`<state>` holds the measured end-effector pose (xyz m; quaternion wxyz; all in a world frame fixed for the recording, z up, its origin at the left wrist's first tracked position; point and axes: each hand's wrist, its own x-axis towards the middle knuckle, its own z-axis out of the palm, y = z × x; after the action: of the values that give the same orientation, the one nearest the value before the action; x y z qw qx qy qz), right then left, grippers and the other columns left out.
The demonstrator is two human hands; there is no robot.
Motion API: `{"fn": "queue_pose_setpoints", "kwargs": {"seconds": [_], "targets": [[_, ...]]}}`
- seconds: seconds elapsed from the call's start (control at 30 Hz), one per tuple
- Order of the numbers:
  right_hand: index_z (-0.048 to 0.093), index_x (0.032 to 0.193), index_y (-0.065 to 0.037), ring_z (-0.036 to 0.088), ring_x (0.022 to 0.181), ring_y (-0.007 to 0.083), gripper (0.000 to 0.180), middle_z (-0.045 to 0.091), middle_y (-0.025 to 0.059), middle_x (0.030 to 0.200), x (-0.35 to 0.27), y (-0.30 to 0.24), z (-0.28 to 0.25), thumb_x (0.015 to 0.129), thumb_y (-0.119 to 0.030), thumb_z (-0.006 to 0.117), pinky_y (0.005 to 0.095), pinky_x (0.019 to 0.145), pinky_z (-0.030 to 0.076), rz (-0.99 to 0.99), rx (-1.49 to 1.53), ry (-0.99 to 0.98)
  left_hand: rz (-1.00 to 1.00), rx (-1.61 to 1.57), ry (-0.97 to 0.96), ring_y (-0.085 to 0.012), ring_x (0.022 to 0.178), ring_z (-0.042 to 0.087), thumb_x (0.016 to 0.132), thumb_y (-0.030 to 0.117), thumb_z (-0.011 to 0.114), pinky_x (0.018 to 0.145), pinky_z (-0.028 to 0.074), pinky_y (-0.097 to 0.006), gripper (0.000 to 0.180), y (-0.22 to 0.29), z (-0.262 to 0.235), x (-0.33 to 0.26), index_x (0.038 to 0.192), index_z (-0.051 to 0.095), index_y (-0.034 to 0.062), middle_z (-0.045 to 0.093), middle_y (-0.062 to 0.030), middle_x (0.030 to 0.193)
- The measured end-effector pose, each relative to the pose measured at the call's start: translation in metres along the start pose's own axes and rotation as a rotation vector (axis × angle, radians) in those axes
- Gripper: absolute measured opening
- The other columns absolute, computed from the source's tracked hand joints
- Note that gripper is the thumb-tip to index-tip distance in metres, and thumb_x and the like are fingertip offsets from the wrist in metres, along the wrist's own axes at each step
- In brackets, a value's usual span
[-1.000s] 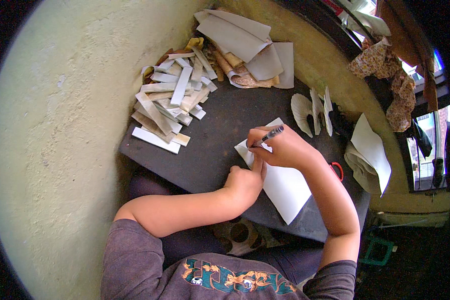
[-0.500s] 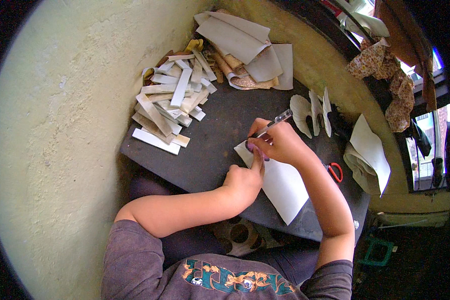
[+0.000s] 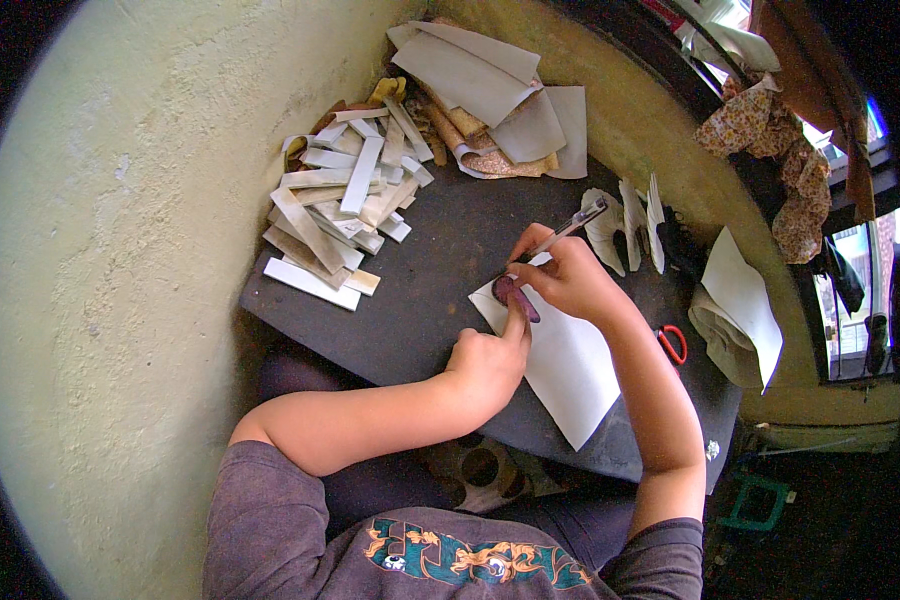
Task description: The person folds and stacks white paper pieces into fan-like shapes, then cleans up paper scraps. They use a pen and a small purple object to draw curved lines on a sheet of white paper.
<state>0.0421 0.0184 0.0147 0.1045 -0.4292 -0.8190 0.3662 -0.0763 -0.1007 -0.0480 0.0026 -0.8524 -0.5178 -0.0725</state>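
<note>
A white sheet (image 3: 575, 380) lies aslant on the dark table, with a small dark purple piece of rounded outline (image 3: 529, 312) on its far part. My left hand (image 3: 488, 365) pins this piece down with an outstretched index finger, its other fingers curled under. In my right hand (image 3: 578, 280) is a clear pen (image 3: 572, 224) with a dark tip, gripped low down. The pen point is at the far edge of the purple piece; my fingers partly hide where it touches. Both hands are close together over the sheet.
Pale strips (image 3: 315, 220) are heaped at the table's left. Larger sheets (image 3: 470, 75) pile up at the back against the wall. Curved cut pieces (image 3: 604, 228) stand beyond my right hand. Red-handled scissors (image 3: 673, 345) and a curled white sheet (image 3: 740, 310) are at the right.
My right hand has shifted slightly right and the pen leans over further, its upper end moving right and up. More of the purple piece shows. My left hand stays put.
</note>
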Motion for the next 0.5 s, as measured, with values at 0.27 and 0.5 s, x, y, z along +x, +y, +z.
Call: {"fn": "queue_pose_setpoints", "kwargs": {"seconds": [0.27,0.5], "targets": [[0.056,0.091,-0.001,0.059,0.059,0.0079,0.013,0.064,0.0064,0.079,0.000,-0.002,-0.001,0.083,-0.007,0.064,0.0249,0.051,0.045,0.007,0.021,-0.011,-0.029,0.001,-0.037,-0.0177,0.056,0.065,0.079,0.022,0.057,0.052,0.050,-0.030,0.050,0.002,-0.003,0.000,0.122,0.053,-0.0024,0.038,-0.0301,0.135],[0.056,0.092,-0.002,0.061,0.065,0.0078,0.012,0.064,0.0059,0.079,0.001,0.009,0.001,0.084,-0.007,0.064,0.0245,0.055,0.047,-0.008,0.037,0.034,-0.027,-0.013,-0.089,-0.0185,0.055,0.065,0.079,0.021,0.057,0.053,0.050,-0.032,0.051,0.002,-0.006,0.000,0.124,0.051,-0.0025,0.037,-0.0296,0.137]]}}
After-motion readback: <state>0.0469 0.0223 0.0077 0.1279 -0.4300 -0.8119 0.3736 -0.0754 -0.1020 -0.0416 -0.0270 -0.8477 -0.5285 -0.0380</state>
